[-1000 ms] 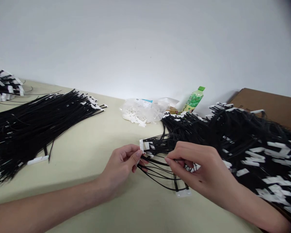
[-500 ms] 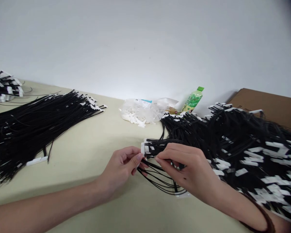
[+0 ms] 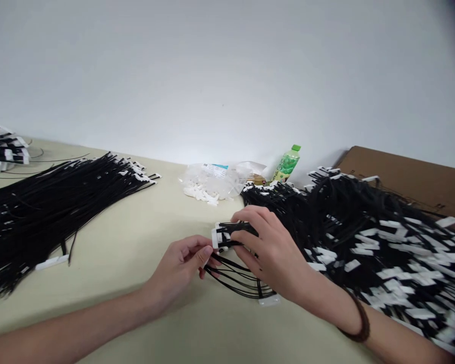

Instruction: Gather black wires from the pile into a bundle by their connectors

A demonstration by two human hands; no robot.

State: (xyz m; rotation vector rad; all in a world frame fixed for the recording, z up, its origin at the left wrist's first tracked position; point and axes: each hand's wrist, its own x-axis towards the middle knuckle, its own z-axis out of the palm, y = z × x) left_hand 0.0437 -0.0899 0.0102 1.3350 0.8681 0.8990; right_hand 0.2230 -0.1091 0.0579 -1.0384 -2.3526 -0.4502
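At the middle of the matte beige table [image 3: 136, 242], the left hand [image 3: 182, 265] pinches thin glossy black wires [image 3: 235, 280] between thumb and fingertips, beside the small white rectangular plastic connector [image 3: 217, 237] they run to. The right hand [image 3: 273, 253] is curled over the same bundle, fingers closed on it just behind the connector; a dark cord bracelet [image 3: 358, 323] circles its wrist. Another white connector [image 3: 269, 301] lies flat on the table at the loops' near end. To the right spreads a tangled heap of black wires with white tabs [image 3: 382, 242]; to the left lies a straighter sheaf [image 3: 49, 207]. A crinkled clear bag of white parts [image 3: 212, 182], a green bottle [image 3: 286, 164] and brown cardboard [image 3: 409, 177] stand behind. Compared with half a second ago, the right hand has slid leftward and now covers the wires up to the connector
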